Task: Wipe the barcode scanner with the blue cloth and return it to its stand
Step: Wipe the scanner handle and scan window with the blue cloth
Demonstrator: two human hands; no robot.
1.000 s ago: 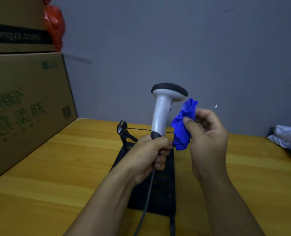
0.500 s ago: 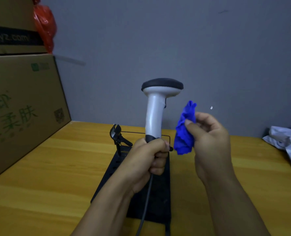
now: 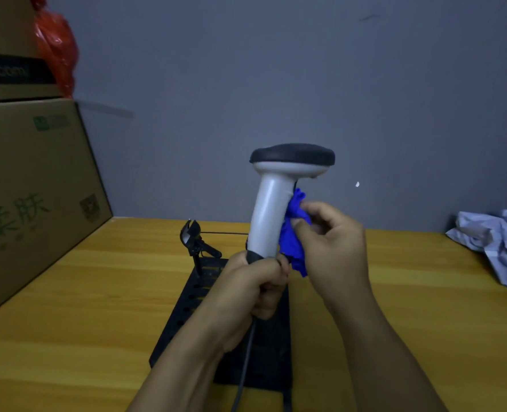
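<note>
My left hand (image 3: pixel 252 289) grips the base of the white barcode scanner (image 3: pixel 271 209), which stands upright with its dark head on top and its cable hanging down. My right hand (image 3: pixel 332 248) pinches the crumpled blue cloth (image 3: pixel 293 239) and presses it against the right side of the scanner's handle. Below both hands the black stand base (image 3: pixel 186 310) lies on the wooden table, with its black clip holder (image 3: pixel 194 237) rising at the far left corner.
Large cardboard boxes (image 3: pixel 29 185) are stacked at the left edge of the table, with a red plastic bag (image 3: pixel 57 46) on top. A crumpled pale cloth (image 3: pixel 497 245) lies at the far right. A grey wall stands behind the table.
My right hand has moved left and brought the blue cloth from beside the scanner into contact with its handle. The scanner stays upright in my left hand.
</note>
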